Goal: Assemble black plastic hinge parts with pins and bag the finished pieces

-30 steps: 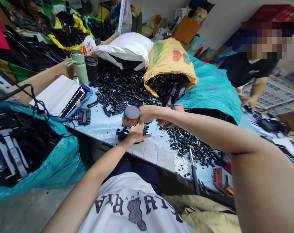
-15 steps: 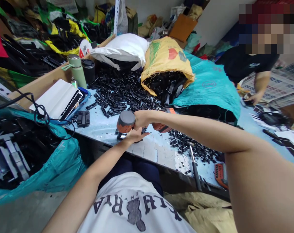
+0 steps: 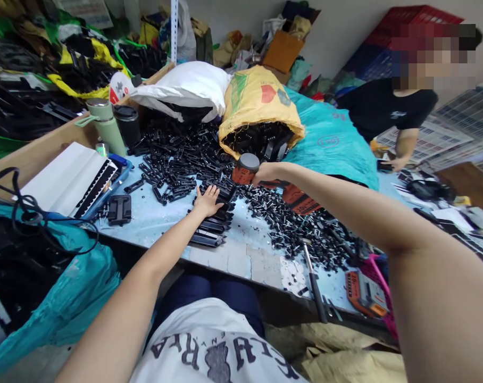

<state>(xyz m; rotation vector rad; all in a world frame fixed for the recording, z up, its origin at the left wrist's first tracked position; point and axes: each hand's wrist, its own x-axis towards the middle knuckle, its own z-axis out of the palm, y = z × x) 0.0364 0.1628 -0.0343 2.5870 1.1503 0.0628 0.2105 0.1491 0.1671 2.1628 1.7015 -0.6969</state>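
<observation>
Driver [image 3: 247,169], orange and black with a grey cap, is now up off the blue table [image 3: 161,213] in my right hand [image 3: 267,173]. The fingers are wrapped tight around its grip, so that hand is closed on the tool. Half a second ago the driver stood low over the near edge of the table, with my left hand just under it; since then it has lifted and swung away from me, toward the mouth of the yellow sack [image 3: 261,101]. I judge the pass on that piece is over and I'm between pieces.

My left hand [image 3: 207,202] has gone forward too. It lies palm down, fingers spread wide and flat, on the far end of a stack of black parts [image 3: 211,226] that runs back toward me. It grips nothing; the fingertips rest on the top pieces, touching the edge of the big loose heap [image 3: 177,159] spilling from the white sack [image 3: 183,88].

Screws [image 3: 301,234] are scattered under my right forearm, well apart from the left hand. A hammer [image 3: 313,276] lies near the table's front edge. Across the table another person's hand [image 3: 397,162] is busy with their own work.
</observation>
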